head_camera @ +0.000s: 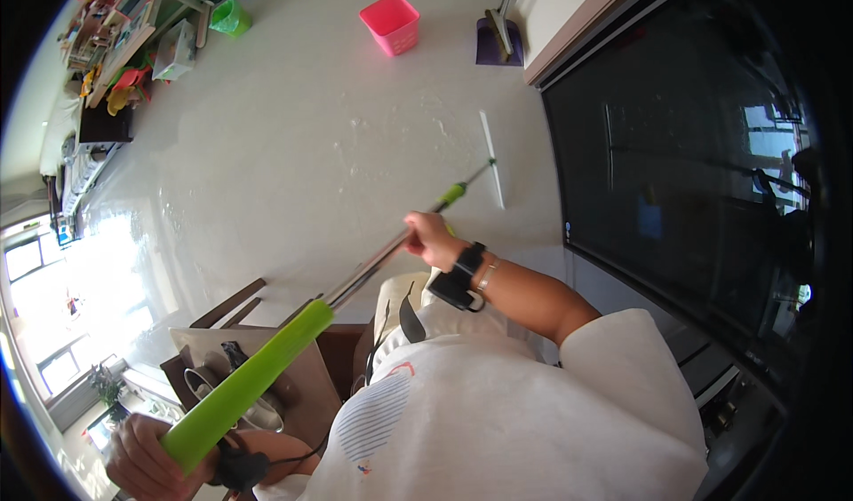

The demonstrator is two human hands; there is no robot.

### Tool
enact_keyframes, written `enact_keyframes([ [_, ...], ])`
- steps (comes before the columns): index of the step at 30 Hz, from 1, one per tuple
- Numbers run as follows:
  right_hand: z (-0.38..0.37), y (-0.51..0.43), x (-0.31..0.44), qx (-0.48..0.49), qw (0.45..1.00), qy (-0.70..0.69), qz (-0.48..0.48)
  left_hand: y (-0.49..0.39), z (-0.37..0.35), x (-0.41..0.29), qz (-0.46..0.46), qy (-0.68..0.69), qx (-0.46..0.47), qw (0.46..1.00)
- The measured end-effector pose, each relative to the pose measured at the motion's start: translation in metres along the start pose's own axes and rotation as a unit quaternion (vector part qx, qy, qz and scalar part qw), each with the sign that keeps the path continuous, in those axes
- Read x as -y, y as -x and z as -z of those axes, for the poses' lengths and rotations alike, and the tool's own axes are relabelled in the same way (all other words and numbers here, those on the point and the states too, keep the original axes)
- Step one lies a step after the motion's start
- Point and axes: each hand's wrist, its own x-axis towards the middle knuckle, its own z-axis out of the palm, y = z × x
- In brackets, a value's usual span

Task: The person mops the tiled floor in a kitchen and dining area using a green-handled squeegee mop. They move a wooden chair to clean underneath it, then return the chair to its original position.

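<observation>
A long metal pole with a green foam grip crosses in front of me, from lower left to upper right. My left hand is closed around the end of that green grip. Farther up the shaft, my right hand holds the metal pole near a small green collar. The pole ends at a thin, flat white mop or squeegee head, which lies on the pale, glossy floor. Wet-looking marks show on the floor left of this head. Both wrists wear black straps with devices.
A pink basket stands ahead, with a purple dustpan and broom to its right by the wall. A large dark glass panel runs along the right. At left are a green bin and cluttered shelves; a table stands lower left.
</observation>
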Motion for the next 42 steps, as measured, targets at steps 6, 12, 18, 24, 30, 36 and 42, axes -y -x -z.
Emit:
enact_keyframes([
  [6,0.05,-0.001,-0.019,-0.048,0.985,-0.159,-0.048,-0.025,0.013,0.069,0.138,-0.051,-0.007,0.989],
  [12,0.008,-0.022,-0.021,-0.036,0.99,-0.134,-0.025,-0.081,0.055,0.078,0.099,0.088,0.227,0.965],
  [18,-0.093,-0.059,0.017,-0.001,0.99,-0.14,0.0,-0.148,0.097,0.072,0.096,0.204,0.337,0.914],
  [24,-0.152,-0.101,0.064,-0.014,0.99,-0.139,0.023,-0.182,0.132,0.083,0.065,0.18,0.378,0.906],
  [30,-0.181,-0.131,0.107,-0.015,0.997,-0.069,0.038,-0.198,0.15,0.08,0.084,-0.011,0.298,0.951],
  [36,-0.205,-0.153,0.151,0.022,0.998,-0.027,0.049,-0.224,0.142,0.102,0.088,-0.002,0.181,0.98],
  [42,-0.215,-0.16,0.225,0.08,0.997,0.017,-0.004,-0.279,0.133,0.127,0.058,-0.025,0.138,0.988],
])
